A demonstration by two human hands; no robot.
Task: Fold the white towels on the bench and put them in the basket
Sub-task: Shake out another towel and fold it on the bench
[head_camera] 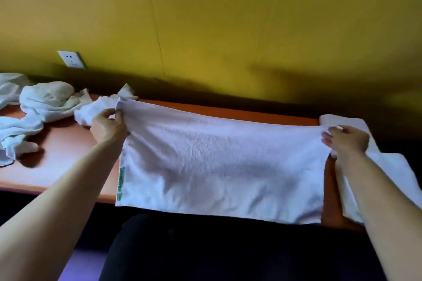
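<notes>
A white towel (pixel 219 162) is stretched wide over the orange-brown bench (pixel 66 150), its near edge hanging past the bench front. A green label runs along its left edge. My left hand (pixel 108 126) pinches the towel's far left corner. My right hand (pixel 347 140) pinches the far right corner. The upper edge is held taut between both hands. No basket is in view.
A heap of crumpled white towels (pixel 43 102) lies on the bench at the left. Another white towel (pixel 388 166) lies at the right, under my right arm. A yellow wall with a white socket (pixel 71 59) stands behind the bench. Dark trousers show below.
</notes>
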